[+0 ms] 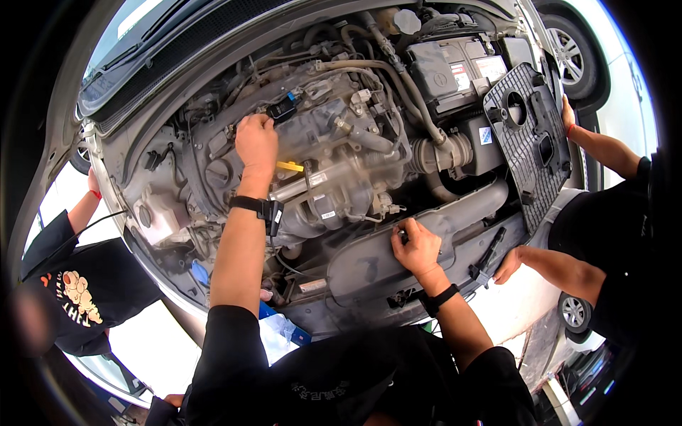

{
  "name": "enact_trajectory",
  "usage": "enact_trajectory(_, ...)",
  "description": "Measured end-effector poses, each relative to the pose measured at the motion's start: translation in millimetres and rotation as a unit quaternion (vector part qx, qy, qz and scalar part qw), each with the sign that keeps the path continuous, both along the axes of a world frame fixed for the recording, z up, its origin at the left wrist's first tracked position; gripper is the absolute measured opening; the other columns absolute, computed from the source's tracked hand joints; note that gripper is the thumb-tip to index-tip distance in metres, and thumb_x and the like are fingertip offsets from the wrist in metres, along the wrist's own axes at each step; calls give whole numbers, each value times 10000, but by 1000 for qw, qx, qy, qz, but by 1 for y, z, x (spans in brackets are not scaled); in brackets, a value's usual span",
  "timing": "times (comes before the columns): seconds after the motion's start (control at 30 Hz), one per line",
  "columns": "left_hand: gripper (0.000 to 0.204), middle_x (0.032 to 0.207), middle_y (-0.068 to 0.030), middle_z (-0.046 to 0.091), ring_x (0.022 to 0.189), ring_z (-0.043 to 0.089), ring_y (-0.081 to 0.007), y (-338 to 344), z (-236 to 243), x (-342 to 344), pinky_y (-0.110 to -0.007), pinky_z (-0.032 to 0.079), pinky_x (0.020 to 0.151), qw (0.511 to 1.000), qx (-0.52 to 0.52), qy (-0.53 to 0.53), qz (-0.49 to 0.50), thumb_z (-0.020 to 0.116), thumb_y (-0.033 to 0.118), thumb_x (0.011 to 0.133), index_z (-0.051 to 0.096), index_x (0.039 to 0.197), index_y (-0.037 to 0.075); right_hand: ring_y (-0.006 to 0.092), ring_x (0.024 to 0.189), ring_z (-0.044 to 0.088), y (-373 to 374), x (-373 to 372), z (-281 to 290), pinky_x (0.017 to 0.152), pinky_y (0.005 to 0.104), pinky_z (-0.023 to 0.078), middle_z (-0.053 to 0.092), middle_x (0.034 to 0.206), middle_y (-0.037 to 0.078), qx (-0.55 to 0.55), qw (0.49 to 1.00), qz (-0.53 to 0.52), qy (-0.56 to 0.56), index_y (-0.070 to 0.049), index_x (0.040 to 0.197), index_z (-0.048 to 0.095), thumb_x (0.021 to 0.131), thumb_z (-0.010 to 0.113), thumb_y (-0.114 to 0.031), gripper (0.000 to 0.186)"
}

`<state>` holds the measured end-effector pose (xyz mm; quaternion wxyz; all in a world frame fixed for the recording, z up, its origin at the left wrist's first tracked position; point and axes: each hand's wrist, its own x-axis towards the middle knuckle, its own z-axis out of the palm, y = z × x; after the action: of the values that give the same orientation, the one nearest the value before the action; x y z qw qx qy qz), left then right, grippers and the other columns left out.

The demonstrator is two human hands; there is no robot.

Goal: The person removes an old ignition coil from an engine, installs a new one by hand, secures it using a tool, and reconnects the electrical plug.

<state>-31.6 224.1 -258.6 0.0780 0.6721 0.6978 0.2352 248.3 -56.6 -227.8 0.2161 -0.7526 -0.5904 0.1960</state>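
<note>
My left hand (257,145) reaches over the top of the engine (320,142), its fingers curled down; whatever they grip is hidden beneath them. Just beyond its fingertips lies a black plug-like part with a blue end (282,108). To the right of my left wrist is a yellow dipstick handle (290,167). My right hand (419,248) is closed above the grey plastic air intake duct (369,259) at the front of the bay. A small black object (403,237) shows between its thumb and fingers; its kind is unclear.
At right, another person's hands (567,113) are beside a black ribbed cover (529,142) tilted over the bay's edge. A battery (455,71) sits at the back right. Another person (85,291) stands at left near a whitish reservoir (160,216). A blue box (302,335) is below the front edge.
</note>
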Motion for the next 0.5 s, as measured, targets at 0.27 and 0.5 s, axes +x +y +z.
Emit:
enact_trajectory(0.27,125,956,-138,706,941,668,-357,-2,16,12,-455,527,860,999,-30,7,45,754,146,839,738,885,31,267,601,651,-2,1,-2,513,394,476,652,705,23,6,1000,1,-2,-146,850,630,831,740,-171,114)
enact_trajectory(0.5,151,961,-148,716,950,674,-364,2,1,6,-460,528,862,1000,-12,-6,28,756,165,839,740,894,25,262,601,651,-1,0,-2,508,386,472,654,709,17,15,1000,5,-13,-150,855,631,829,741,-171,115)
